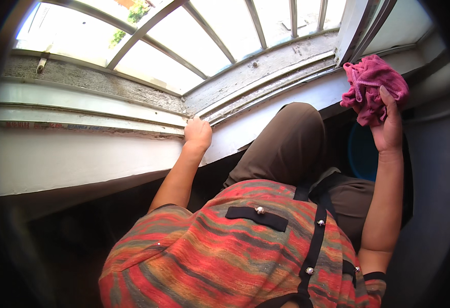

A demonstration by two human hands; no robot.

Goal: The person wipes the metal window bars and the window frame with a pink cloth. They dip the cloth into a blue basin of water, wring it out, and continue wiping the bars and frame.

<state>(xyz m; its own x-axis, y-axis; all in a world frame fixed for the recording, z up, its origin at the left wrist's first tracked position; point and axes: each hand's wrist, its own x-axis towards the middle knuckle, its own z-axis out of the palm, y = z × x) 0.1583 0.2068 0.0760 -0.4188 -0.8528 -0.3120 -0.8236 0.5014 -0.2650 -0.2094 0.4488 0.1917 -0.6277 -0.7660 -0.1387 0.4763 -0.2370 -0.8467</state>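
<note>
My right hand (388, 127) is raised at the right, its fingers closed on a crumpled pink cloth (378, 86) with the thumb across the front. Behind the cloth stands the edge of a window sash. My left hand (198, 133) rests with curled fingers at the inner corner of the window frame, where two runs of the sliding track (263, 90) meet. Whether it grips the frame or holds something small cannot be told. Dirt lies along the track grooves. The white window sill (82, 158) runs below the left part of the frame.
Metal security bars (209, 32) stand outside over a rough concrete ledge (271, 61). A sliding window sash (357, 30) is at the upper right. My bent knee (298, 127) is close against the sill. A blue round object (359, 150), partly hidden, lies low behind my right forearm.
</note>
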